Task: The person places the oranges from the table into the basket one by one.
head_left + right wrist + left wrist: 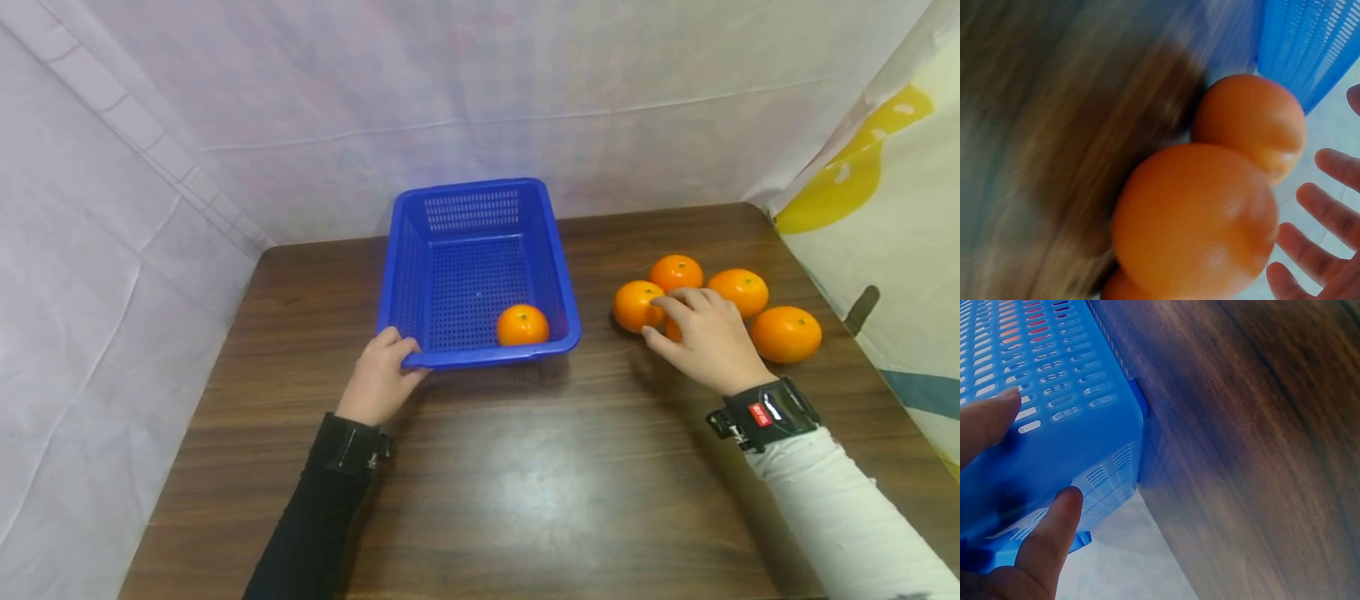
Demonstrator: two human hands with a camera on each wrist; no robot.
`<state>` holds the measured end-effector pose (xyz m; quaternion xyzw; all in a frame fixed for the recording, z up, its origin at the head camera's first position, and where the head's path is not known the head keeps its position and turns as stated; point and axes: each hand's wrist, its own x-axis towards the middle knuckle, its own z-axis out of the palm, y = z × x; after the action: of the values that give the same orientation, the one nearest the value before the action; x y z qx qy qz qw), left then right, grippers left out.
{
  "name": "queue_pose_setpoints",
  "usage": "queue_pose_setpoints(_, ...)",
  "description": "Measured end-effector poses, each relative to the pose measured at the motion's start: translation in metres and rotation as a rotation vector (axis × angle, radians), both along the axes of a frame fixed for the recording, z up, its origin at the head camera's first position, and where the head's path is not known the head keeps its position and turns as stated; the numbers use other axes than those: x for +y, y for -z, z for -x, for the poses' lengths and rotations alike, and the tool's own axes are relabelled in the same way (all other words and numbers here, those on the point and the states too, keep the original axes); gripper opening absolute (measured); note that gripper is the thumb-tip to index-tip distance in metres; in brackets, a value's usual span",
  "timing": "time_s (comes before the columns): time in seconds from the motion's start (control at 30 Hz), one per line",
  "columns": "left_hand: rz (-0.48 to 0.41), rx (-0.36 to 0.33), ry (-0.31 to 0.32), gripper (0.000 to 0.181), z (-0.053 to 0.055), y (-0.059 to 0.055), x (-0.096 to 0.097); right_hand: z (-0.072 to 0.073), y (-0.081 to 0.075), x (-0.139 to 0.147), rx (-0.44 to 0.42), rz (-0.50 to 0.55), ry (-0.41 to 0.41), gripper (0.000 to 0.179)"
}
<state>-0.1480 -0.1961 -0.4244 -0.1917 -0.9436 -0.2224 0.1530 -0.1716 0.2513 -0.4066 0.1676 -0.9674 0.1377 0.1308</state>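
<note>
A blue plastic basket [480, 360] with slotted walls stands on the table, and one orange [522, 326] lies inside at its near right corner. My left hand [381, 379] grips the basket's near left corner; in the left wrist view, fingers [1051, 540] lie against the blue wall [1104, 425]. Over a cluster of several oranges on the right hovers my right hand [708, 340], its fingers spread and bent a little. Closest to its fingertips is the leftmost orange [637, 307]; another orange is mostly hidden beneath the hand. The right wrist view shows a large orange [1194, 222] beside the fingers [1329, 206].
Other oranges sit at the back [677, 273], behind the hand [738, 292] and to its right [786, 335]. The brown wooden table [525, 492] ends at a pale curtain [480, 92] behind the basket. A yellow-patterned cloth [855, 187] hangs at the right.
</note>
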Motion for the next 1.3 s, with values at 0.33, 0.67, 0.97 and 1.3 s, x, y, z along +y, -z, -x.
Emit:
queue_pose_setpoints(0.33, -0.002, 0.009, 0.004, 0.016, 0.000, 0.000, 0.000, -0.003, 0.007, 0.018, -0.061, -0.024, 0.061, 0.054)
queue_pose_setpoints(0.67, -0.006, 0.012, 0.007, 0.017, 0.000, 0.001, 0.000, -0.002, 0.010, 0.026, -0.066, -0.016, 0.077, 0.051)
queue_pose_setpoints(0.97, -0.009, 0.027, 0.012, 0.017, 0.001, 0.002, -0.001, 0.004, 0.016, 0.033, -0.084, -0.018, 0.087, 0.054)
queue_pose_setpoints(1.3, -0.003, 0.002, 0.003, 0.017, 0.001, 0.002, -0.001, 0.009, 0.019, 0.036, -0.102, -0.028, 0.082, 0.056)
